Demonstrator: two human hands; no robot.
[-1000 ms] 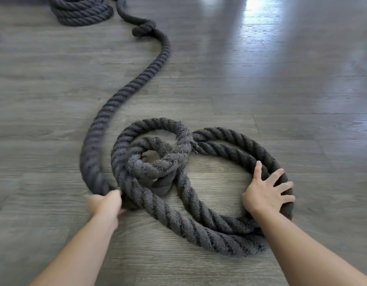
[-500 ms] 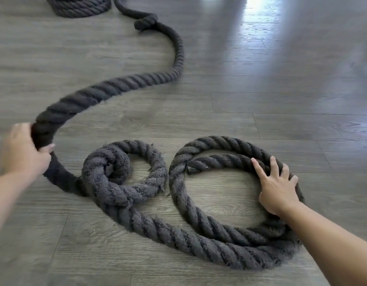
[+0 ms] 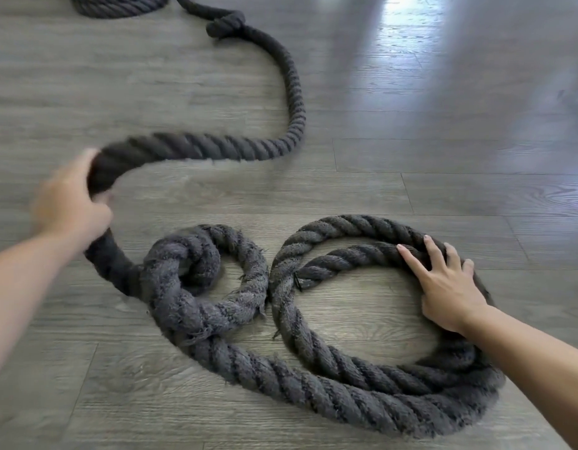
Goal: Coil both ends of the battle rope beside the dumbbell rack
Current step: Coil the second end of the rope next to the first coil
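A thick dark grey battle rope [image 3: 313, 381] lies on the wood floor in two side-by-side loops in front of me. My left hand [image 3: 70, 203] grips a raised bend of the rope at the left, lifted off the floor and blurred. My right hand [image 3: 443, 284] presses flat with spread fingers on the right loop's upper right curve. The rope's cut end [image 3: 299, 280] lies inside the right loop. From my left hand the rope runs right, then away past a knot [image 3: 225, 24].
A second finished coil [image 3: 118, 4] of the same rope sits at the top left edge, partly cut off. Grey wood-plank floor [image 3: 443, 157] spreads all around, with bright window glare at the upper right. No dumbbell rack is in view.
My left hand has pulled the rope from the coil's near left edge up and to the left. The tangled pile spread into two separate loops. My right hand stayed pressing on the right loop.
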